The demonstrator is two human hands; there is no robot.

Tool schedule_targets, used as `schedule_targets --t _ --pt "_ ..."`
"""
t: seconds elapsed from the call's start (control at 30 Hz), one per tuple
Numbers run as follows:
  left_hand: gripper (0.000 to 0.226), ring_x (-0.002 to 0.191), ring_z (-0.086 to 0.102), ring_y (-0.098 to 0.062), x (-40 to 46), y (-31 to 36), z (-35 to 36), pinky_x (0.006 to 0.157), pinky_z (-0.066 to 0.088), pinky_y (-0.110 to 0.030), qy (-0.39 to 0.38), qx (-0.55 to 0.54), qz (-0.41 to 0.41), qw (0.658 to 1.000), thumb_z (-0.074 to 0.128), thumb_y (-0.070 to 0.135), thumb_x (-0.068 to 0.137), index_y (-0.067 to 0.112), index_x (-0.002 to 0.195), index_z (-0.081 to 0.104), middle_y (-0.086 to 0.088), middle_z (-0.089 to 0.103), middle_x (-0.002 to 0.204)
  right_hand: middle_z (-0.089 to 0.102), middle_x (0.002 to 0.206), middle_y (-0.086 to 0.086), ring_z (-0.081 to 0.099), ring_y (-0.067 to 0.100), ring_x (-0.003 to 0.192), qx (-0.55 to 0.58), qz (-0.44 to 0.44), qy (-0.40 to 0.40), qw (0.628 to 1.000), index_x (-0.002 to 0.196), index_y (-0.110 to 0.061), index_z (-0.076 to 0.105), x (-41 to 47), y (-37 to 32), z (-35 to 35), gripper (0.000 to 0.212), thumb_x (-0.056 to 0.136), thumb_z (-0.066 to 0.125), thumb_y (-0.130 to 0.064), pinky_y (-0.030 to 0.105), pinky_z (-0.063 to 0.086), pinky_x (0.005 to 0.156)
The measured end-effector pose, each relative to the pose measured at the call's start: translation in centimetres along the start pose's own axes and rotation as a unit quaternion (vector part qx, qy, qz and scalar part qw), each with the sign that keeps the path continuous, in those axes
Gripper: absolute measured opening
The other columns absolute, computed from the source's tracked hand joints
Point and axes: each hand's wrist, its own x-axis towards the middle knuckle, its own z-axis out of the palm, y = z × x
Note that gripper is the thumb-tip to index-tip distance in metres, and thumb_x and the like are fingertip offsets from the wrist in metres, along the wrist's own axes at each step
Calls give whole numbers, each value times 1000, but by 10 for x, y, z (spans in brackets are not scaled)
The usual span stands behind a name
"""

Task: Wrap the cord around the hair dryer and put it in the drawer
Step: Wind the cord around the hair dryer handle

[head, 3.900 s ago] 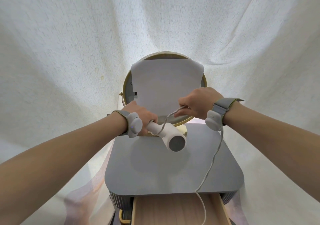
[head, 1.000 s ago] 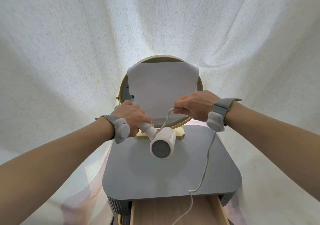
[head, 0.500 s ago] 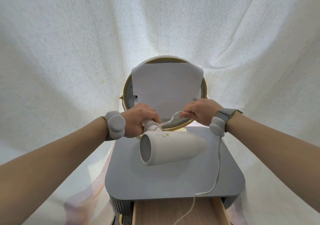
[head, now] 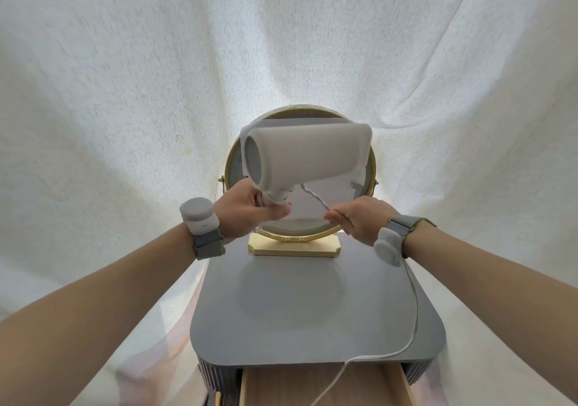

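My left hand [head: 250, 210] grips the handle of the white hair dryer [head: 308, 153] and holds it raised, barrel level, its open end facing left. Several turns of white cord wrap the handle at my fingers. My right hand [head: 359, 219] pinches the cord [head: 314, 194] just right of the handle and holds it taut. The rest of the cord [head: 414, 315] hangs from my right wrist, crosses the grey cabinet top [head: 312, 327] and drops into the open wooden drawer [head: 319, 388] at the bottom edge.
A round gold-framed mirror [head: 370, 167] on a gold base [head: 294, 247] stands at the back of the cabinet top, partly hidden behind the dryer. White cloth [head: 125, 92] hangs all around as a backdrop and drapes beside the cabinet.
My left hand has lifted the dryer from just above the cabinet top up in front of the mirror. My right hand has moved lower and to the right with the cord.
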Motion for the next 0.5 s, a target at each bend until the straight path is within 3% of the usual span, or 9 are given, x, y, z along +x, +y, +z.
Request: schedule_targets --t 0.1,0.2,0.37,0.5 --pt "23 98 66 -28 7 -2 12 90 54 -41 55 27 -15 998 74 17 90 27 107 62 -11 68 102 54 63 -10 55 17 58 -6 7 -8 1000 82 -27 51 1 -12 6 45 94 22 -58 34 52 58" --pt "19 87 70 -23 12 4 24 84 60 -37 87 6 -10 996 68 16 95 25 107 56 -6 66 96 59 66 -2 58 22 58 -7 3 -10 1000 83 -19 56 1 -25 11 55 95 20 -59 38 56 59" --pt "33 84 65 -20 26 -4 32 85 60 -46 157 9 -76 985 68 29 96 23 119 45 -4 61 100 56 67 0 53 21 55 -53 -3 -33 998 82 -20 51 4 -43 7 45 101 26 -52 31 49 56" --pt "53 101 60 -30 28 -11 32 96 52 -50 130 33 -113 985 68 6 90 16 131 36 -11 55 113 53 68 -1 56 21 59 -83 -6 -54 995 88 -21 47 -2 -53 6 29 101 34 -44 36 56 62"
